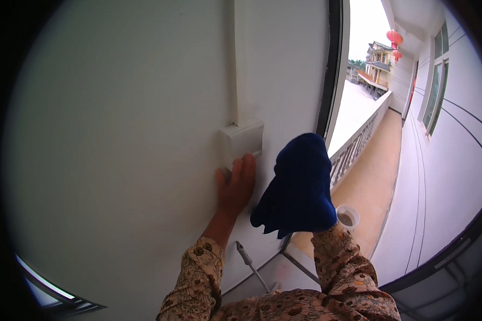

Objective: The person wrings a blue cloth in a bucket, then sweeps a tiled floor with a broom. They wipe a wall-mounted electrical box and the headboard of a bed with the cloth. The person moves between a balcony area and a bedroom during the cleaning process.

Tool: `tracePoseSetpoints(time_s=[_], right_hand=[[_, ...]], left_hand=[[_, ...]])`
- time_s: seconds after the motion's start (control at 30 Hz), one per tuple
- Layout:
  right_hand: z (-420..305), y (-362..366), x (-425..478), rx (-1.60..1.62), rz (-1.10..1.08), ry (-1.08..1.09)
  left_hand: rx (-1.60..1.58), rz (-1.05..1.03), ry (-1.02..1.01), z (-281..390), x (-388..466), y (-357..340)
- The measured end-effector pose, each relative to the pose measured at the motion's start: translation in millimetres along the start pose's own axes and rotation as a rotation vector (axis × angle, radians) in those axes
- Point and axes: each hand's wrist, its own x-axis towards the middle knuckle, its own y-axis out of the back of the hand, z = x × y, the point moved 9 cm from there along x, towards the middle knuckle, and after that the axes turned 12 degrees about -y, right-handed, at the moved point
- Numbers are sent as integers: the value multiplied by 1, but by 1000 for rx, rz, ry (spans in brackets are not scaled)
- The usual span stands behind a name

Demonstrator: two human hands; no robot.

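Observation:
A white switch box (245, 140) is mounted on the white wall, with a vertical cable trunking (236, 60) running up from it. My left hand (237, 184) is at the lower edge of the box, its fingers raised against it; whether it grips anything is unclear. To the right, a dark blue cloth (301, 188) is draped over my right hand, which it hides; only the floral sleeve (345, 261) shows below. The cloth is near the dark door frame, apart from the box.
A long-handled tool (249, 261) leans low by the wall. Through the doorway, a white bucket (347, 217) holding murky liquid stands on the balcony floor (369, 172), beside a balustrade (355, 148). Red lanterns (394, 37) hang farther off. A window (436, 88) is at right.

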Motion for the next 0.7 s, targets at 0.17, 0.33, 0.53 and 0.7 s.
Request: tracePoseSetpoints(time_s=[0.17, 0.33, 0.53, 0.7], right_hand=[[25, 33, -53, 255, -142, -241], [30, 88, -153, 370, -181, -447], [45, 193, -270, 382, -33, -610], [48, 277, -357, 365, 96, -668]], left_hand=[[-190, 101, -25, -8, -9, 10], [-484, 186, -79, -10, -16, 18], [-920, 145, 14, 74, -106, 57], [-2034, -843, -78, 322, -214, 194]])
